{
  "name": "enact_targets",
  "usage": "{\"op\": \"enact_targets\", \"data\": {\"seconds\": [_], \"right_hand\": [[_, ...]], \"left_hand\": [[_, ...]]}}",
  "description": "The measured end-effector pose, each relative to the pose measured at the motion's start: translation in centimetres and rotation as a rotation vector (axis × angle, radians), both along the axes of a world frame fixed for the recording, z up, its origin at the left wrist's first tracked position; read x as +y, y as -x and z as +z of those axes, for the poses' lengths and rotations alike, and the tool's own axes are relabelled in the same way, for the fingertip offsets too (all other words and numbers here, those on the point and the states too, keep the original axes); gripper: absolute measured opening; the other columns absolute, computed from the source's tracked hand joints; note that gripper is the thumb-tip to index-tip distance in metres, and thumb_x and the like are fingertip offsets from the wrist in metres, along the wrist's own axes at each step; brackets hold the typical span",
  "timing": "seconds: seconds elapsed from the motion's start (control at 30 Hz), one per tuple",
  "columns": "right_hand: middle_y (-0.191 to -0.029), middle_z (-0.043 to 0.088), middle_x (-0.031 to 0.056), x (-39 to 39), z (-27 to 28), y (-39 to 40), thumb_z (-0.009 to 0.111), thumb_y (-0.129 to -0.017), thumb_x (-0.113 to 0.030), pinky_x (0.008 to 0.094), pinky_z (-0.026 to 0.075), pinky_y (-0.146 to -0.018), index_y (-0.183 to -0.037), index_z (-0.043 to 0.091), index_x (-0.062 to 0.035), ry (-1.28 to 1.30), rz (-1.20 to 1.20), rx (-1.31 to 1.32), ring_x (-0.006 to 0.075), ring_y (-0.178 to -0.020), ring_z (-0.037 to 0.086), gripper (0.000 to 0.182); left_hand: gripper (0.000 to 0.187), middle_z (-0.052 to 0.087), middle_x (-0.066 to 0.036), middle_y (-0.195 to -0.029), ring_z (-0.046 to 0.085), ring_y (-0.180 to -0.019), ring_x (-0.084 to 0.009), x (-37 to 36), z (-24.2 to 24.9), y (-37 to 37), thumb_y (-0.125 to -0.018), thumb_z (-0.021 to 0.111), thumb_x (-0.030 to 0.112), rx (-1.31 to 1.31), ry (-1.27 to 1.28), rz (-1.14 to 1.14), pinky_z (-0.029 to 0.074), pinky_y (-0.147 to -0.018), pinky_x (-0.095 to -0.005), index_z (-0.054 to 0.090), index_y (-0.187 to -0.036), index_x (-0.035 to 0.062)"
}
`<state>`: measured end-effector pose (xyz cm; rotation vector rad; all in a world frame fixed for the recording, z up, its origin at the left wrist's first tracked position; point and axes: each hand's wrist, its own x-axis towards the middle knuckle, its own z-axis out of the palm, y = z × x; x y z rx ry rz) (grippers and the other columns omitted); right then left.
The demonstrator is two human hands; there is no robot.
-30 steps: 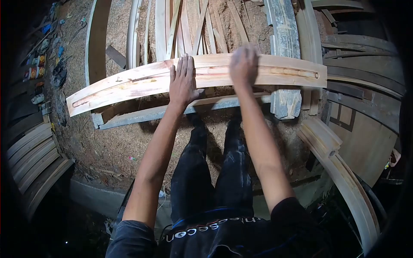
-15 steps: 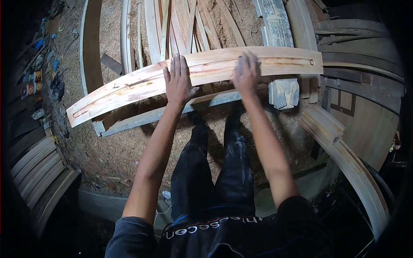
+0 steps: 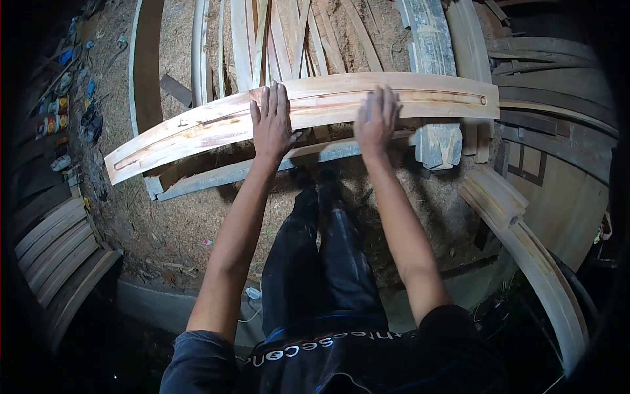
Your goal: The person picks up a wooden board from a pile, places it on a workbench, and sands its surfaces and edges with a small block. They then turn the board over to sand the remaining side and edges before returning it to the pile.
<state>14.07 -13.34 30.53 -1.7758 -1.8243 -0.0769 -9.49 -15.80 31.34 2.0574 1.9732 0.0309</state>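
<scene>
A long wooden plank [image 3: 321,109] with a gentle arc lies crosswise in front of me, and a narrow groove with reddish-brown marks runs along its face. My left hand [image 3: 271,125] rests on it left of the middle, fingers stretched out and pointing away from me, thumb out at the near edge. Farther right, my right hand [image 3: 377,119] is at the near edge, its fingers extended over the plank and slightly blurred. Near its right end, the plank overlaps a thick, grey-stained timber block [image 3: 438,146]. A rough beam [image 3: 223,178] runs beneath and nearer to me.
Thin wooden strips [image 3: 279,46] lie beyond the plank on sawdust-covered ground. Curved boards are stacked at the left [image 3: 56,246] and the right [image 3: 558,92]. A curved, shaped piece [image 3: 551,282] stands at my right. Litter [image 3: 56,125] lines the left side.
My legs have come closer together, with the right one shifting left. The view has moved slightly, and the plank's left end sits a little higher in it. Both hands stay at the plank.
</scene>
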Motion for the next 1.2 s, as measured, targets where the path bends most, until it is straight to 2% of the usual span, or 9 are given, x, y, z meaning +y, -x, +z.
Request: {"op": "enact_targets", "data": {"seconds": [0.23, 0.4, 0.53, 0.67, 0.77, 0.83, 0.93, 1.03, 1.2], "right_hand": [[-0.141, 0.055, 0.0232, -2.4, 0.1, 9.8, 0.062, -0.094, -0.014, 0.0575, 0.035, -0.117, -0.131, 0.061, 0.0006, 0.150, 0.348, 0.136, 0.0464, -0.137, 0.048, 0.040], [-0.141, 0.056, 0.0228, 1.7, -1.4, 1.4, 0.062, -0.095, -0.016, 0.0575, 0.034, -0.118, -0.138, 0.057, 0.0003, 0.079, 0.130, -0.089, 0.0454, -0.137, 0.048, 0.046], [-0.141, 0.056, 0.0234, 2.8, -0.7, 4.1, 0.061, -0.097, -0.017, 0.0601, 0.032, -0.119, -0.139, 0.056, -0.0006, 0.067, 0.111, -0.043, 0.0449, -0.138, 0.048, 0.045], [-0.136, 0.060, 0.0239, 1.4, -0.9, 12.6, 0.061, -0.097, -0.018, 0.0566, 0.036, -0.119, -0.132, 0.061, 0.0007, 0.104, 0.345, 0.091, 0.0447, -0.133, 0.052, 0.040], [-0.140, 0.059, 0.0247, 2.0, 0.0, 12.0, 0.061, -0.094, -0.014, 0.0524, 0.037, -0.119, -0.133, 0.062, 0.0023, 0.170, 0.515, 0.059, 0.0433, -0.136, 0.051, 0.042], [-0.138, 0.060, 0.0237, 3.2, -2.3, 8.9, 0.061, -0.094, -0.014, 0.0528, 0.038, -0.117, -0.131, 0.064, -0.0001, 0.163, 0.429, 0.036, 0.0428, -0.133, 0.053, 0.039], [-0.140, 0.056, 0.0240, 3.9, 1.1, 6.0, 0.058, -0.099, -0.015, 0.0539, 0.038, -0.117, -0.133, 0.059, 0.0039, 0.136, 0.282, -0.078, 0.0408, -0.135, 0.050, 0.039], [-0.140, 0.056, 0.0239, 3.6, 0.0, 9.0, 0.058, -0.098, -0.014, 0.0537, 0.037, -0.118, -0.136, 0.058, 0.0026, 0.133, 0.146, -0.041, 0.0420, -0.136, 0.049, 0.042], [-0.142, 0.055, 0.0250, 1.1, 0.0, 20.5, 0.058, -0.096, -0.015, 0.0535, 0.033, -0.122, -0.138, 0.057, 0.0009, 0.222, 0.463, 0.112, 0.0421, -0.139, 0.048, 0.044]], "left_hand": [[0.125, 0.025, -0.013, -0.169, 0.020, -0.158, -0.0287, -0.3, -2.0, 0.1, -0.069, 0.090, 0.042, -0.006, -0.146, 0.023, 0.015, -0.128, -0.0525, 0.018, -0.164, 0.0060], [0.130, 0.023, -0.013, -0.170, 0.019, -0.159, -0.0289, -0.6, 0.4, 0.7, -0.066, 0.093, 0.040, 0.009, 0.024, 0.055, 0.015, -0.128, -0.0517, 0.016, -0.164, 0.0063], [0.131, 0.021, -0.013, -0.171, 0.018, -0.159, -0.0303, -1.2, 0.0, 1.4, -0.065, 0.093, 0.040, -0.010, -0.006, 0.117, 0.017, -0.128, -0.0525, 0.014, -0.165, 0.0068], [0.126, 0.021, -0.013, -0.171, 0.019, -0.159, -0.0302, -1.7, -0.9, 1.5, -0.068, 0.091, 0.038, -0.043, -0.057, 0.182, 0.017, -0.128, -0.0526, 0.016, -0.164, 0.0069], [0.128, 0.022, -0.014, -0.171, 0.019, -0.159, -0.0301, -1.8, -1.0, 2.2, -0.067, 0.091, 0.040, 0.054, -0.024, 0.183, 0.017, -0.128, -0.0525, 0.016, -0.164, 0.0054], [0.133, 0.022, -0.012, -0.171, 0.020, -0.159, -0.0299, -1.8, 0.2, 2.8, -0.062, 0.094, 0.040, 0.045, 0.031, 0.200, 0.017, -0.128, -0.0529, 0.016, -0.165, 0.0077], [0.134, 0.022, -0.010, -0.171, 0.020, -0.158, -0.0300, -2.4, -0.1, 4.5, -0.061, 0.094, 0.040, 0.005, -0.016, 0.198, 0.017, -0.128, -0.0535, 0.016, -0.165, 0.0107], [0.134, 0.023, -0.008, -0.171, 0.021, -0.158, -0.0300, -2.5, -0.4, 5.6, -0.060, 0.095, 0.039, 0.057, 0.012, 0.199, 0.016, -0.128, -0.0537, 0.016, -0.165, 0.0128], [0.131, 0.022, -0.009, -0.171, 0.019, -0.158, -0.0328, -3.0, -1.7, 8.0, -0.063, 0.092, 0.030, -0.031, -0.162, 0.216, 0.015, -0.128, -0.0543, 0.015, -0.166, 0.0089]]}}
